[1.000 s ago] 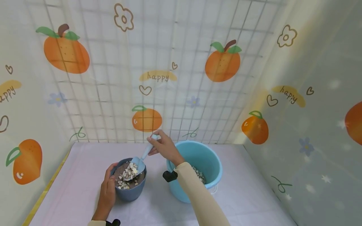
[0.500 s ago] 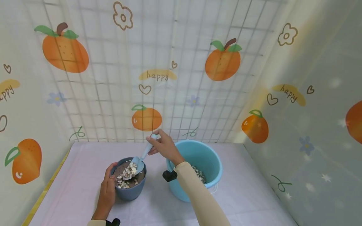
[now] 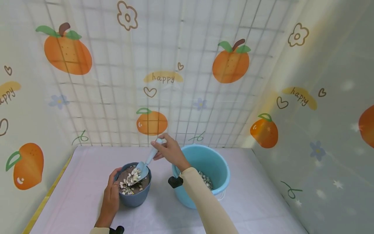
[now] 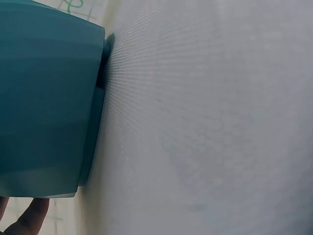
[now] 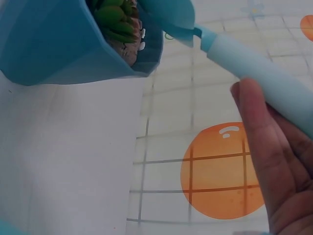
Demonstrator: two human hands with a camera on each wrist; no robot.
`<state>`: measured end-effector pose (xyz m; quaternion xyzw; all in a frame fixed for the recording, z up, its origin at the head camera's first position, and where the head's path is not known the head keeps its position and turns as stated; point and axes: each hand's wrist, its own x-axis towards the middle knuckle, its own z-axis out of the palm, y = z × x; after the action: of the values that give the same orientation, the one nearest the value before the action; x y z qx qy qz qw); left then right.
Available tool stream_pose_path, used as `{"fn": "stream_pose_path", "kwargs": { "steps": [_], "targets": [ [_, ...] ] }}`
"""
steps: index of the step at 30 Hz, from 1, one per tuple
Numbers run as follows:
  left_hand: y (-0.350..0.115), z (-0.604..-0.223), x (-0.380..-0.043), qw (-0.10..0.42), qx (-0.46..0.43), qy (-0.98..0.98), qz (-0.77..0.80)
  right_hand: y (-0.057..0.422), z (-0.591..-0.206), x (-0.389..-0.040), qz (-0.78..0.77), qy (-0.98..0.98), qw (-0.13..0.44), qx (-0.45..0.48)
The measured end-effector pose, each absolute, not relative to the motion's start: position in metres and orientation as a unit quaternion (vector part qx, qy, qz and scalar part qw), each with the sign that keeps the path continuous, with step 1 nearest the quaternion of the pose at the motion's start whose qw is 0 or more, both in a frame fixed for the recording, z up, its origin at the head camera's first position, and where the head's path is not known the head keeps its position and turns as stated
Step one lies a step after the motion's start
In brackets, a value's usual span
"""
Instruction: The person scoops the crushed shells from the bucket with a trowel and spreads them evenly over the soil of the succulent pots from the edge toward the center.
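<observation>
My left hand [image 3: 110,198] grips the near left side of a blue-grey flowerpot [image 3: 135,199], thumb at its rim. In the left wrist view, fingertips [image 4: 33,215] touch the pot's far side. My right hand [image 3: 173,154] pinches the handle of a small light-blue trowel [image 3: 142,169], tilted with its blade down inside the pot. Pale stone-like chips [image 3: 130,180] lie at the blade's tip and spread over brown soil [image 3: 124,174]. Thick green leaves, like a succulent's [image 5: 115,19], show inside the pot in the right wrist view.
A light-blue bucket [image 3: 182,199] stands to the pot's right, under my right forearm, with more pale chips [image 3: 205,180] at its bottom. A white cloth [image 3: 157,214] covers the table. Behind rises a fruit-printed curtain [image 3: 187,107] over a wire grid.
The chips have slid down off the trowel's blade onto the soil, and the heap at its tip is lower. Both hands stay nearly in place.
</observation>
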<state>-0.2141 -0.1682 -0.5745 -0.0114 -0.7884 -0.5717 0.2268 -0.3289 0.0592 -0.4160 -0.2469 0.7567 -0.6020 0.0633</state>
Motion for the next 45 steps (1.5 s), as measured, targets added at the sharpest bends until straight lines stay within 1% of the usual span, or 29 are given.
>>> {"fn": "stream_pose_path", "kwargs": {
  "steps": [19,27,33,40,45],
  "targets": [
    [-0.1675,-0.5735,-0.2123,0.248,-0.019,-0.792,-0.557,0.0577,-0.4128,-0.3267,-0.588,0.772,0.051,-0.237],
    [-0.1669,-0.5737,-0.2110,0.242,-0.013,-0.793,-0.560,0.0580,-0.4138,-0.3261,-0.592,0.770,0.050,-0.233],
    [-0.1665,-0.5714,-0.2122,0.247,-0.014,-0.792,-0.558,0.0583,-0.4104,-0.3241,-0.602,0.763,0.036,-0.235],
    [-0.1661,-0.5709,-0.2120,0.246,-0.013,-0.793,-0.557,0.0590,-0.4153,-0.3285,-0.618,0.753,0.042,-0.223],
    [-0.1659,-0.5703,-0.2121,0.248,-0.014,-0.792,-0.558,0.0590,-0.4159,-0.3290,-0.609,0.761,0.034,-0.221]
  ]
}}
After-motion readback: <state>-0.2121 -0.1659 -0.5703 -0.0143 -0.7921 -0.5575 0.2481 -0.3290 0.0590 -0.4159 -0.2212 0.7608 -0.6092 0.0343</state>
